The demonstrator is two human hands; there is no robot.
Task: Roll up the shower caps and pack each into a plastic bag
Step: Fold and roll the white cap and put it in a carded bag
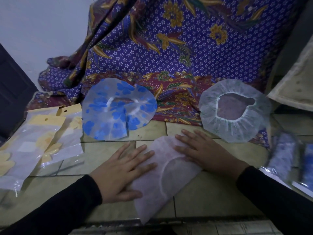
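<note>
A pale pinkish shower cap (166, 177) lies folded flat on the tiled floor in front of me. My left hand (124, 168) presses flat on its left side, fingers spread. Flat on the cap's upper right part rests my right hand (205, 150). Neither hand grips anything. A cap with blue flowers (118, 109) lies spread out further back at the left. A white cap with its elastic opening up (234, 111) lies at the back right. Clear plastic bags with yellow header cards (42, 141) are piled at the left.
A purple batik cloth (169, 56) hangs behind the caps and spreads onto the floor. Packed bags holding rolled blue caps (291, 160) lie at the right edge. A dark door (11, 92) stands at the left, and a worn mat (294, 85) at the upper right.
</note>
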